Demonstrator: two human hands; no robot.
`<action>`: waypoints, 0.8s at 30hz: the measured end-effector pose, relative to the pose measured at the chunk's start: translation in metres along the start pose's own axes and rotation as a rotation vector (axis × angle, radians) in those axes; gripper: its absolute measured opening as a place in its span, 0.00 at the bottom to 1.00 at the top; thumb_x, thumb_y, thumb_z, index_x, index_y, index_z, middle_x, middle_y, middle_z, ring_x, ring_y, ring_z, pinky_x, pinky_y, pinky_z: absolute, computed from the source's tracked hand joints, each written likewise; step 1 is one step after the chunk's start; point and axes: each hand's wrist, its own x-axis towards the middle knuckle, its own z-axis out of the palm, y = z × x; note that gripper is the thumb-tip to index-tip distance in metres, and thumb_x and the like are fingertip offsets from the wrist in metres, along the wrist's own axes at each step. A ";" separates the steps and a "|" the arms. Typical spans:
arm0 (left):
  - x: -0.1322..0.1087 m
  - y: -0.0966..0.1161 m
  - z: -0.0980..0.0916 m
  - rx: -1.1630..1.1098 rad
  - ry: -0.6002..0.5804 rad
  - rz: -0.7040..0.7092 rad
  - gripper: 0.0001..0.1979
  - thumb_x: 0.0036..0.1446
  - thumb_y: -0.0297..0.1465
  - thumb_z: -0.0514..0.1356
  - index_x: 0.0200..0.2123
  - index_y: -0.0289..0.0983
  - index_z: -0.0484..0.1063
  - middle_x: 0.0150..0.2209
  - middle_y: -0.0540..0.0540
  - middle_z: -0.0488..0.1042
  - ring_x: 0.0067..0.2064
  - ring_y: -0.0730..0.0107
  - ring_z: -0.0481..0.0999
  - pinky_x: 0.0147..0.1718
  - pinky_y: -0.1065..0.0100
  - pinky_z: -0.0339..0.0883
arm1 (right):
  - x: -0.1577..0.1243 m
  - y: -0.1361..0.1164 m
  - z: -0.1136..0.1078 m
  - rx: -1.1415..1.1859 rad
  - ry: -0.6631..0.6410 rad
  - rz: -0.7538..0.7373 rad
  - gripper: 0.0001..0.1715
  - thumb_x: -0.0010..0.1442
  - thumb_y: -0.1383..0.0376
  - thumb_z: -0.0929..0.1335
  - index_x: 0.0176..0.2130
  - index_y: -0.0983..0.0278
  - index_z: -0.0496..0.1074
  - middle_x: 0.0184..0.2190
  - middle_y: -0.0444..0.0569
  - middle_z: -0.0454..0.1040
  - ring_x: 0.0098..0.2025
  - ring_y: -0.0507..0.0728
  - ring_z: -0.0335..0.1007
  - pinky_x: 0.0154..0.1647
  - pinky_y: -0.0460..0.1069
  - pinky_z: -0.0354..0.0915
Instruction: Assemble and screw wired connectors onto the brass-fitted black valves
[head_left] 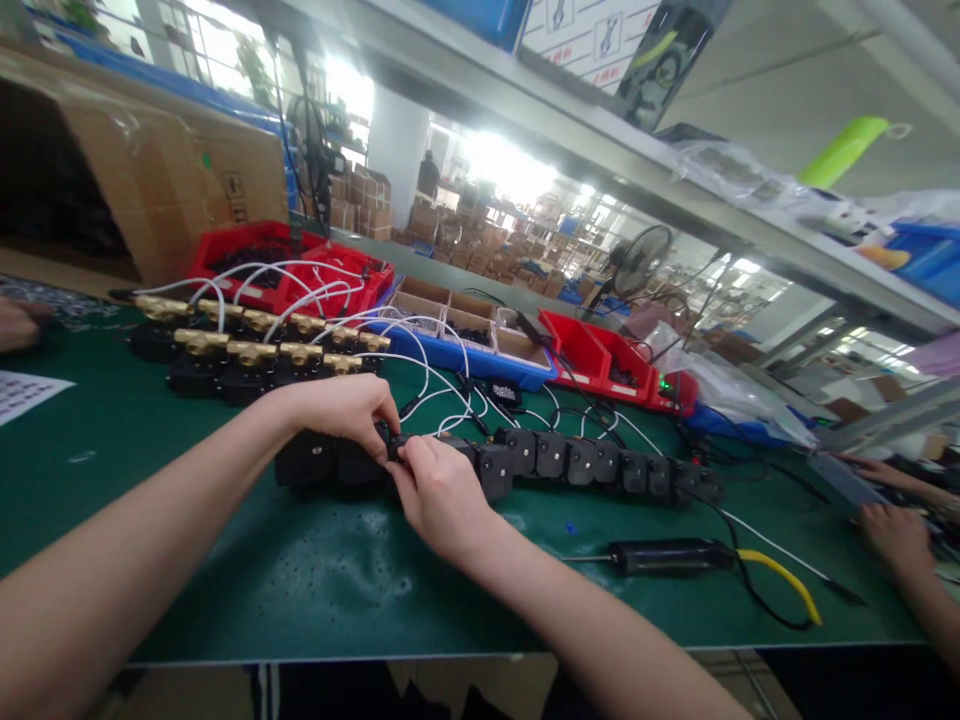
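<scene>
Both hands, left hand (346, 405) and right hand (439, 490), grip pinched on a black module (401, 447); red bins (289, 265) hold black parts.

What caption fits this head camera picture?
Both hands, left and right, pinch a black module in a row on the green mat.

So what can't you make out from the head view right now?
- The black part pinched between left hand and right hand: fingers cover it.
- Contents of the red bins: too small, behind white wires.
- Printed sheet: cut by the left edge, text unreadable.
- Co-worker's hand: what it handles is cut off at the right edge.
</scene>
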 end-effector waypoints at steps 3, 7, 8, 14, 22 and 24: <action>0.000 -0.002 0.000 0.002 -0.002 0.010 0.18 0.43 0.39 0.67 0.38 0.38 0.84 0.19 0.54 0.63 0.24 0.72 0.62 0.23 0.71 0.52 | -0.005 -0.006 0.011 0.024 0.105 0.059 0.07 0.70 0.67 0.64 0.40 0.68 0.68 0.36 0.53 0.73 0.39 0.58 0.72 0.40 0.50 0.67; 0.000 -0.002 0.000 0.016 -0.014 0.025 0.18 0.44 0.39 0.65 0.38 0.38 0.84 0.19 0.54 0.61 0.24 0.72 0.62 0.22 0.72 0.51 | -0.003 -0.010 0.004 -0.113 0.127 0.001 0.06 0.70 0.68 0.64 0.40 0.67 0.69 0.36 0.52 0.72 0.39 0.60 0.69 0.32 0.50 0.66; 0.000 -0.002 -0.001 0.022 -0.011 0.029 0.17 0.44 0.38 0.64 0.37 0.38 0.84 0.19 0.54 0.61 0.24 0.72 0.62 0.22 0.72 0.51 | -0.002 -0.009 0.000 -0.154 0.095 -0.032 0.05 0.70 0.69 0.64 0.41 0.67 0.69 0.37 0.53 0.72 0.40 0.60 0.69 0.31 0.50 0.65; -0.001 0.002 0.000 0.045 0.011 0.038 0.16 0.43 0.34 0.61 0.35 0.37 0.84 0.19 0.53 0.62 0.23 0.72 0.61 0.22 0.72 0.51 | 0.003 0.000 -0.016 -0.276 -0.040 -0.244 0.10 0.70 0.71 0.61 0.48 0.67 0.70 0.40 0.54 0.72 0.41 0.61 0.66 0.32 0.52 0.67; -0.001 0.004 0.001 0.064 0.024 0.040 0.16 0.44 0.37 0.62 0.34 0.38 0.84 0.18 0.53 0.61 0.22 0.72 0.60 0.21 0.72 0.50 | 0.012 0.015 -0.017 -0.345 -0.051 -0.362 0.13 0.74 0.64 0.60 0.47 0.66 0.71 0.38 0.55 0.74 0.41 0.61 0.68 0.34 0.52 0.64; -0.001 0.006 0.000 0.073 0.021 0.030 0.16 0.44 0.39 0.63 0.33 0.38 0.84 0.18 0.53 0.61 0.22 0.73 0.59 0.21 0.71 0.49 | 0.014 0.016 -0.016 -0.343 -0.033 -0.354 0.18 0.75 0.59 0.59 0.46 0.65 0.72 0.36 0.55 0.74 0.40 0.61 0.69 0.33 0.52 0.63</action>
